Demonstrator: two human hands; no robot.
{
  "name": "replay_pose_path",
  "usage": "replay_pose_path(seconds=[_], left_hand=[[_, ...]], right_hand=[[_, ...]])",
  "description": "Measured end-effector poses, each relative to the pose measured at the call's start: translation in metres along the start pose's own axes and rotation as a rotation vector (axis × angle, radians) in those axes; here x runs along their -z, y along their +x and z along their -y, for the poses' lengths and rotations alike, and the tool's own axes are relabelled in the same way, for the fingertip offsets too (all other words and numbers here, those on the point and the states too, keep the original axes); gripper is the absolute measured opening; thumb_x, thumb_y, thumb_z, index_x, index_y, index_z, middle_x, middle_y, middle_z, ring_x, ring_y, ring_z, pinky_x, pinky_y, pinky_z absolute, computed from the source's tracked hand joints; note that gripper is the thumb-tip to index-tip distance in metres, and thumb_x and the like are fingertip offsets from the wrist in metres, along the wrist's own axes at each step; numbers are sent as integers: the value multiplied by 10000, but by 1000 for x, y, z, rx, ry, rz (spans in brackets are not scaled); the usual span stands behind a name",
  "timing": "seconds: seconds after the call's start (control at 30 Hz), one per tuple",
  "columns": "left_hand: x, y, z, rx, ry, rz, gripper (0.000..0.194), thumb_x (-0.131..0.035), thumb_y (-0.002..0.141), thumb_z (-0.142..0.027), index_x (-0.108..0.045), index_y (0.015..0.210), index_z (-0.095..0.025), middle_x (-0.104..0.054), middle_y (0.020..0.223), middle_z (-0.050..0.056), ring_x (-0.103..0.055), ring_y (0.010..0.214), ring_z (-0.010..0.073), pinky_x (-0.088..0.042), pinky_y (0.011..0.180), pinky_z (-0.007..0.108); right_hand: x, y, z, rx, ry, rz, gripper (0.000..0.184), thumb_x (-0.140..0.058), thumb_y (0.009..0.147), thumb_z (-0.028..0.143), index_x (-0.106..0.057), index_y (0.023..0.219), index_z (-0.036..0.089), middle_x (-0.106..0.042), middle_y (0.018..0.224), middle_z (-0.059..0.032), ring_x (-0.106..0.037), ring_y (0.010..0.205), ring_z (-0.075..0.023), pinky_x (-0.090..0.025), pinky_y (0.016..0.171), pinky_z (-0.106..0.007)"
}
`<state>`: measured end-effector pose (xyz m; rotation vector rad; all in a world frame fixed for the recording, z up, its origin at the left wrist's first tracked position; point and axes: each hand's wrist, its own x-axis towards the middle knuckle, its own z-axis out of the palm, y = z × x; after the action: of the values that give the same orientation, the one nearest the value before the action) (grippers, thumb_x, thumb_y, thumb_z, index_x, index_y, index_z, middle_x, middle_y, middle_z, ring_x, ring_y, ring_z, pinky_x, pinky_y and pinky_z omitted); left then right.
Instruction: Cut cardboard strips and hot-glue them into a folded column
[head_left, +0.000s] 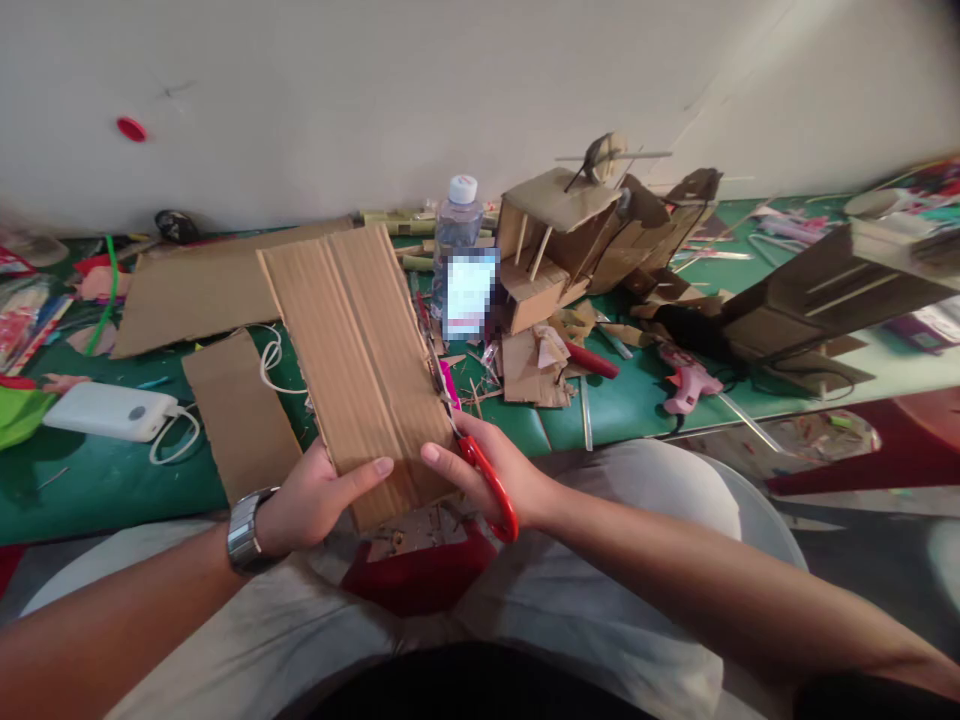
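A rectangular piece of corrugated cardboard is held tilted up in front of me, above my lap. My left hand grips its lower left edge, thumb on the front face and fingers hidden behind. My right hand holds red-handled scissors and has its thumb near the cardboard's lower right corner. The scissor blades lie along the right edge of the sheet, pointing away from me; I cannot tell whether they are cutting into it.
Behind are a clear bottle, a blurred-out phone screen and cardboard structures. A pink glue gun lies right. Left are a white power bank with a cable, and flat cardboard pieces. Scraps cover the green table.
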<state>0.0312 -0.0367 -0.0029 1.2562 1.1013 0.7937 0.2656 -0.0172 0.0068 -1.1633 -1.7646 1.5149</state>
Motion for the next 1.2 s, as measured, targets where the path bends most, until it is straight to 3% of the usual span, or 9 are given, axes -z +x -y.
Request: replay_pose_path(seconds=[0.33, 0.5, 0.87, 1.2], left_hand=[[6, 5, -8, 30, -34, -170, 666, -809, 822, -525, -691, 1368, -163, -793, 1227, 138, -709, 1216, 354, -544, 1097, 456], [3, 4, -10, 24, -4, -126, 639, -788, 837, -536, -705, 1349, -163, -824, 1110, 132, -735, 1152, 347, -552, 1084, 457], [3, 3, -6, 35, 49, -55, 608, -750, 863, -558, -716, 1332, -172, -808, 1184, 135, -706, 1222, 335, -514, 1134, 451], [1, 2, -16, 77, 13, -47, 577, -773, 832, -560, -757, 1251, -163, -840, 987, 117, -715, 1199, 359, -525, 1118, 486]], right_hand=[[0, -1, -4, -11, 17, 12, 467, -642, 937, 654, -634, 1045, 200, -680, 893, -26, -617, 864, -219, -518, 822, -337], [1, -1, -1, -22, 12, 40, 475, -659, 928, 652, -615, 1010, 187, -673, 915, -21, -594, 841, -197, -491, 766, -307], [-2, 2, -6, -49, -71, -17, 470, -669, 915, 658, -629, 971, 193, -651, 819, -4, -550, 746, -169, -462, 700, -282], [-1, 3, -4, -71, -107, -41, 575, -697, 834, 744, -634, 888, 175, -577, 725, 16, -469, 667, -140, -388, 602, -254]])
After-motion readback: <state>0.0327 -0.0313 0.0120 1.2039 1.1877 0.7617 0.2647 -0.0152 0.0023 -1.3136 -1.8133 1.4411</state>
